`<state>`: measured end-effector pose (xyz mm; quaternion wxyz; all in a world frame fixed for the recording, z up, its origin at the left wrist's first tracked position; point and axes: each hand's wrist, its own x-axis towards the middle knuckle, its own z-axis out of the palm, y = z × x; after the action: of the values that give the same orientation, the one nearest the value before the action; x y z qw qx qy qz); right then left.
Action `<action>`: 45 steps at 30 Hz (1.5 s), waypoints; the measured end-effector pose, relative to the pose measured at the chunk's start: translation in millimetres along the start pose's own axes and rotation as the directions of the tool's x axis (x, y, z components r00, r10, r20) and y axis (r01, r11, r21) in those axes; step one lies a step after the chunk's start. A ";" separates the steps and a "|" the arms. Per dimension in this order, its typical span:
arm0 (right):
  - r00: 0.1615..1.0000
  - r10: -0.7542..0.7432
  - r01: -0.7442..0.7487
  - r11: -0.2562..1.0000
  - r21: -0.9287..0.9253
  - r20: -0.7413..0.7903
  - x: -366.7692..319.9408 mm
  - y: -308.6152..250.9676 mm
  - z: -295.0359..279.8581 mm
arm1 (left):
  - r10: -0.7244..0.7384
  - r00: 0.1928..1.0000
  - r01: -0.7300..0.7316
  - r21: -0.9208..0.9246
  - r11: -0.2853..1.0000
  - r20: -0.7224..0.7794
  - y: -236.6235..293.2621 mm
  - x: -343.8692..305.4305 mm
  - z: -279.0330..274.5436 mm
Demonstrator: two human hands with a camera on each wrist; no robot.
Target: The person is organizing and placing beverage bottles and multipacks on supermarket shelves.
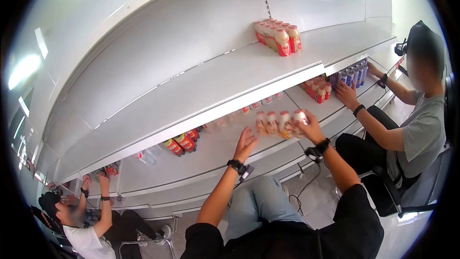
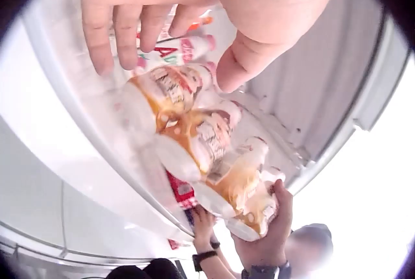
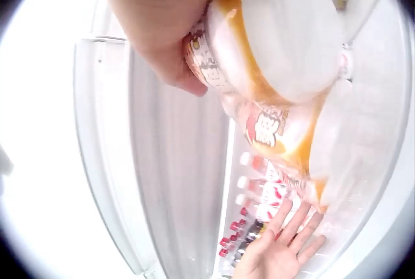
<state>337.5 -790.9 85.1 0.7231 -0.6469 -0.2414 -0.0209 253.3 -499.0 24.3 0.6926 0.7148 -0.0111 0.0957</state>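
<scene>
A wrapped row of small drink bottles point(image 1: 271, 123), with white bases and orange and white labels, is held tilted at the front of the lower shelf point(image 1: 225, 156). My right hand point(image 1: 310, 127) grips the bottle at the row's right end, and in the right wrist view its white base point(image 3: 292, 32) faces the camera. My left hand point(image 1: 245, 145) is near the left end, fingers spread and holding nothing. In the left wrist view, the left thumb and fingers hang above the nearest bottle point(image 2: 170, 91). More bottles point(image 2: 175, 52) with red and green lettering stand behind the row.
An upper shelf edge point(image 1: 211, 120) overhangs the work, and a bottle pack point(image 1: 280, 36) stands above it. Red-labelled bottles point(image 1: 182, 143) lie to the left, a red pack point(image 1: 317, 89) to the right. A seated person point(image 1: 424, 120) handles purple-and-white containers point(image 1: 352, 74); another person point(image 1: 86, 230) reaches in at far left.
</scene>
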 end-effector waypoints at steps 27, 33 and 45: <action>0.773 -0.598 0.505 0.782 -0.364 -0.211 54.2 -256.6 44.4 | 0.250 0.837 -0.460 0.379 0.803 0.486 339.4 44.3 52.7; 0.751 -0.647 0.516 0.702 -0.490 -0.135 81.6 -232.3 60.6 | 0.269 0.810 -0.498 0.368 0.786 0.522 332.0 63.4 63.4; 0.794 -0.523 0.590 0.543 -0.598 0.309 88.4 -267.4 44.1 | 0.127 0.814 -0.435 0.450 0.780 0.566 327.6 127.3 40.7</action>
<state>309.7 -767.6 367.8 0.3847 -0.7504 -0.4434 -0.3037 334.5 -537.7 366.4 0.4002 0.8743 -0.2745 0.0097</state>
